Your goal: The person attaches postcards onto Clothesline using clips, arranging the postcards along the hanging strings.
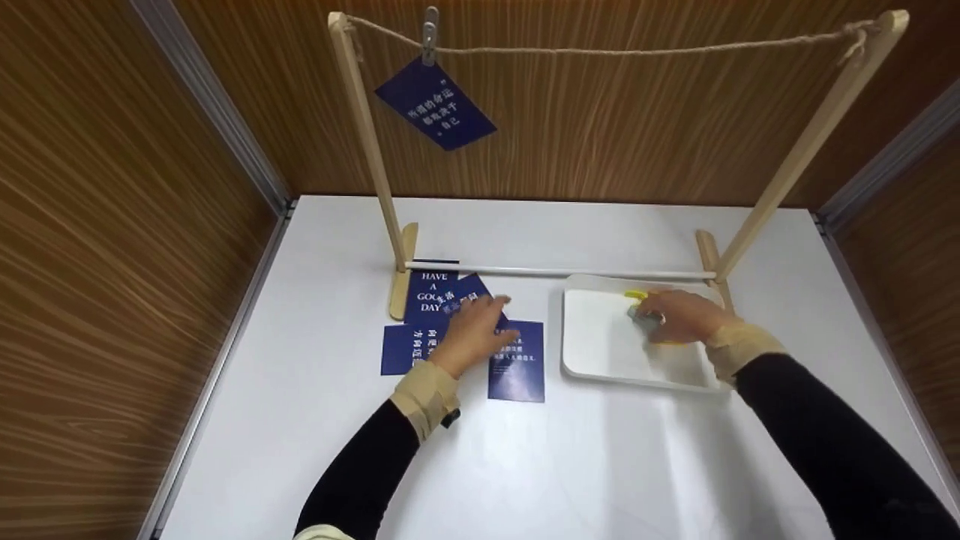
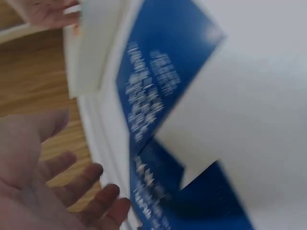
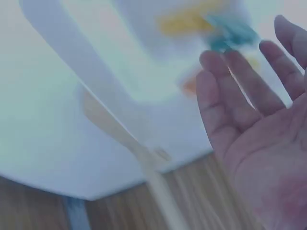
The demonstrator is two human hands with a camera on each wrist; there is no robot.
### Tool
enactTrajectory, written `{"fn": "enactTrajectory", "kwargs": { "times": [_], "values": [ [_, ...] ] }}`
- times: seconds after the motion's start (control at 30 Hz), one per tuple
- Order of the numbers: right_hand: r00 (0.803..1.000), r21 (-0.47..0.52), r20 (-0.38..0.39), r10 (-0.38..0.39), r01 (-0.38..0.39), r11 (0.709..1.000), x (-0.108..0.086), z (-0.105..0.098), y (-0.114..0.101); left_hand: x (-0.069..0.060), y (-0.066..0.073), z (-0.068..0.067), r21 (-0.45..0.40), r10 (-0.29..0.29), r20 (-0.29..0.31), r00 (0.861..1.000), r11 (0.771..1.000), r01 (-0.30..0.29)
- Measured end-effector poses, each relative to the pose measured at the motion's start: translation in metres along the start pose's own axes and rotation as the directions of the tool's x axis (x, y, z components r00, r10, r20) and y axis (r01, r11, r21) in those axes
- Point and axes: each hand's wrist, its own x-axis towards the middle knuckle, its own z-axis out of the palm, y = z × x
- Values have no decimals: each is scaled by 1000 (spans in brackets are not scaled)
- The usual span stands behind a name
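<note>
My left hand (image 1: pixel 471 337) hovers over several blue printed cards, its fingers (image 2: pixel 79 184) loosely spread and holding nothing. One card (image 1: pixel 517 382) lies to its right; a "HAVE A GOOD DAY" card (image 1: pixel 424 289) and others overlap behind and to its left. Over the white tray (image 1: pixel 600 367) my right hand (image 1: pixel 682 316) reaches in with fingers extended. At its fingertips is a grey-green clothespin (image 1: pixel 646 324), teal in the blurred right wrist view, where yellow (image 3: pixel 187 20) and orange (image 3: pixel 190 86) pieces lie around it. Contact with the clothespin cannot be told.
A wooden frame stands at the back, its left post (image 1: pixel 371 150) and right post (image 1: pixel 810 150) joined by a twine line (image 1: pixel 600 52). From the twine a grey clothespin (image 1: pixel 429 37) hangs a blue card (image 1: pixel 450 124). A white rod (image 1: pixel 525 270) runs low between the posts.
</note>
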Motion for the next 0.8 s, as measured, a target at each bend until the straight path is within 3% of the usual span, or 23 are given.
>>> {"fn": "enactTrajectory", "kwargs": {
  "times": [0.1,0.2,0.3,0.6,0.8],
  "values": [
    [994,22,-110,19,-17,1000,-6,23,7,-4,-1,18,164,13,75,997,986,-25],
    [985,24,-168,51,-48,999,-10,38,7,-4,-3,29,274,23,69,997,961,-41],
    [980,22,-183,80,-77,997,-15,48,6,-2,-5,35,313,28,39,999,949,-38],
    [973,101,-136,187,-174,979,-23,53,8,0,-17,33,287,-24,-16,1000,957,28],
    [965,206,-148,215,-183,961,-29,54,10,-5,-21,30,142,-14,-93,996,989,27]
  ]
}}
